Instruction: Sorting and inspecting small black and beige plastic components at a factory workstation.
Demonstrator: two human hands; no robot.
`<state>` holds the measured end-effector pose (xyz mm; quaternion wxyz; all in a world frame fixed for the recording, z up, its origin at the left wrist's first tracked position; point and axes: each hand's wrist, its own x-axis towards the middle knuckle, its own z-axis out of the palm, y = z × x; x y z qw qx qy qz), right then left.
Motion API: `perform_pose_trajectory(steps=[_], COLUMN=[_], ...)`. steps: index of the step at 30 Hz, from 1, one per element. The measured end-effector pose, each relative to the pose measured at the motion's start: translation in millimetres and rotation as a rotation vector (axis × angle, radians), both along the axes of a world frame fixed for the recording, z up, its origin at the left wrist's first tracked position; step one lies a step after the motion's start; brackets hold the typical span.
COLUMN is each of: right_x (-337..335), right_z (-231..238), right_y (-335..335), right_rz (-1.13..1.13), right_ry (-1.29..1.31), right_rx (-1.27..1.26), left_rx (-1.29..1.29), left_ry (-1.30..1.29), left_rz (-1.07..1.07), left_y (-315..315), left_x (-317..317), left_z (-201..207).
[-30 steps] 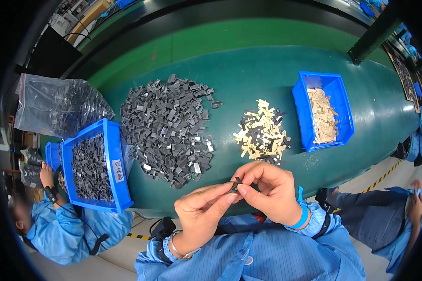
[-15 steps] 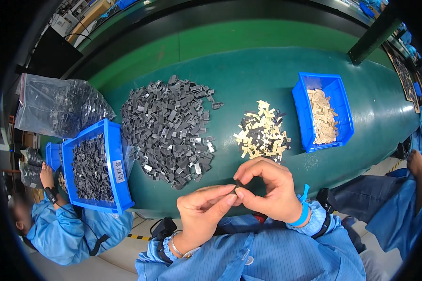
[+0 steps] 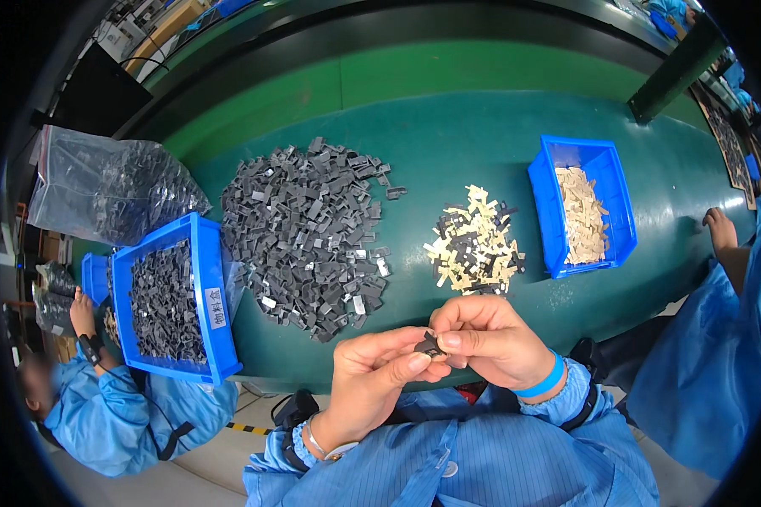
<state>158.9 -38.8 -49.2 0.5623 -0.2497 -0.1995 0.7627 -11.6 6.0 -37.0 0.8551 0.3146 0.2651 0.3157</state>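
Close to my body, over the table's near edge, both hands meet at a small dark grey plastic piece [image 3: 429,345]. Thumb and fingers of my left hand [image 3: 368,372] pinch it from the left. My right hand [image 3: 499,345] is closed at its right end, thumb against forefinger; fingertips cover much of the piece. Beyond the hands lies a small pile of cream and black strips [image 3: 475,241]. Farther left spreads a big heap of similar dark grey plastic pieces [image 3: 304,232].
A blue bin [image 3: 621,215] of tan strips stands right; another blue bin [image 3: 221,338] of dark pieces stands left, before a clear plastic bag [image 3: 110,186] of dark parts. Co-workers in blue sit at left [image 3: 127,414] and right [image 3: 693,363]. A dark green post [image 3: 676,76] rises far right.
My hands have turned and shifted slightly, showing more of the dark piece between the fingertips. At right, the co-worker's hand has moved forward onto the table.
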Motion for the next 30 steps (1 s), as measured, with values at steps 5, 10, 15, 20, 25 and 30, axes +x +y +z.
perform_pose_trajectory(steps=[5,10,15,20,25,30], right_x=[-5,-6,-4,-7,-16,-16], right_z=[8,9,4,0,1,-6], right_y=[1,3,2,4,3,6], right_rz=[0.012,0.030,0.049,-0.029,-0.137,-0.586], right_ry=[-0.106,-0.107,-0.215,-0.098,-0.144,-1.054], right_rx=[-0.083,-0.097,-0.043,-0.022,0.060,0.592], left_rx=[0.340,0.592,0.655,0.287,-0.287,-0.547], left_ry=[0.160,0.272,0.339,0.117,-0.156,-0.262], left_rz=[-0.042,-0.027,-0.055,-0.031,-0.066,-0.099], left_y=[1,3,1,7,6,-1], left_x=[-1,1,0,-2,-2,-3], left_z=[6,12,7,1,0,0])
